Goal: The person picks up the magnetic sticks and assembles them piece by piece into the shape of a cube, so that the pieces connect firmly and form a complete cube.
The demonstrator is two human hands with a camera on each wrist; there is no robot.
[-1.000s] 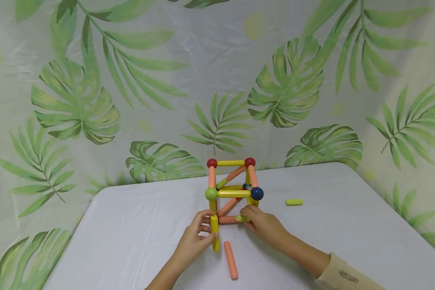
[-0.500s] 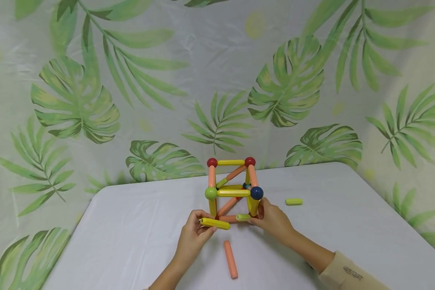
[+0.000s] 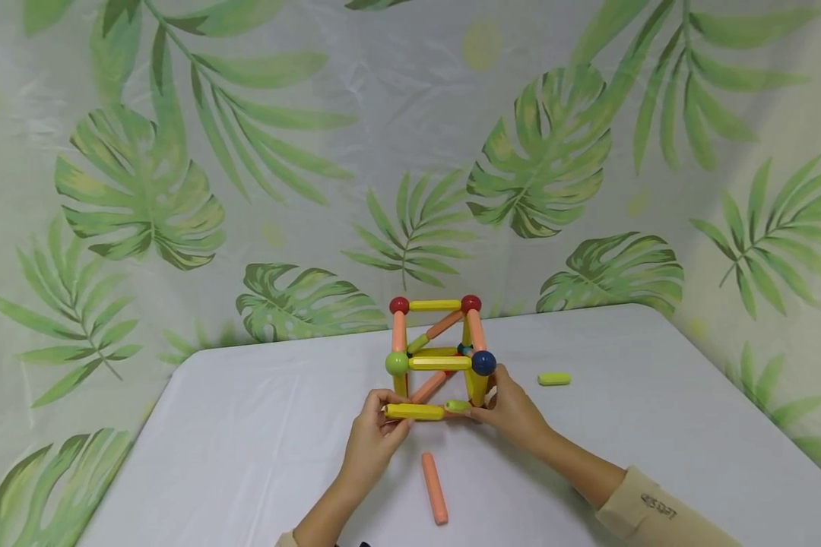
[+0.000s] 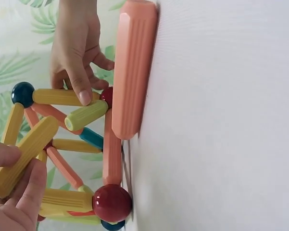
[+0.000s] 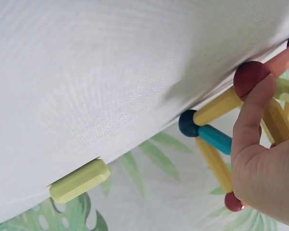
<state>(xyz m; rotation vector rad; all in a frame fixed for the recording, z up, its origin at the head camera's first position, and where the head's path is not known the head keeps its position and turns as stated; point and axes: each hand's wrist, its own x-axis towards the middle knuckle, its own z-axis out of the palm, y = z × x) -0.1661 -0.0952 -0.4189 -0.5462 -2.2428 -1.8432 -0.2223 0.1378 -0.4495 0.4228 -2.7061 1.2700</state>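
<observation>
An open box-shaped frame of magnetic building sticks and balls (image 3: 441, 364) stands on the table. My left hand (image 3: 369, 441) pinches a loose yellow stick (image 3: 413, 412), held level before the frame's lower front edge; in the left wrist view this stick (image 4: 26, 156) is apart from the frame. Around the frame's lower right front corner, my right hand (image 3: 516, 414) has its fingers on the red ball (image 5: 250, 79) there. Its thumb touches a short green stick (image 4: 86, 115), which juts from that corner with its other end free. The right hand partly hides the corner.
On the white table (image 3: 246, 456) an orange stick (image 3: 434, 488) lies in front of the frame. Another short green stick (image 3: 554, 379) lies to the right. A leaf-patterned cloth (image 3: 410, 152) hangs behind.
The yellow stick in my left hand has turned from upright to level and moved towards the frame. My right hand has shifted right, from the short green stick to the corner.
</observation>
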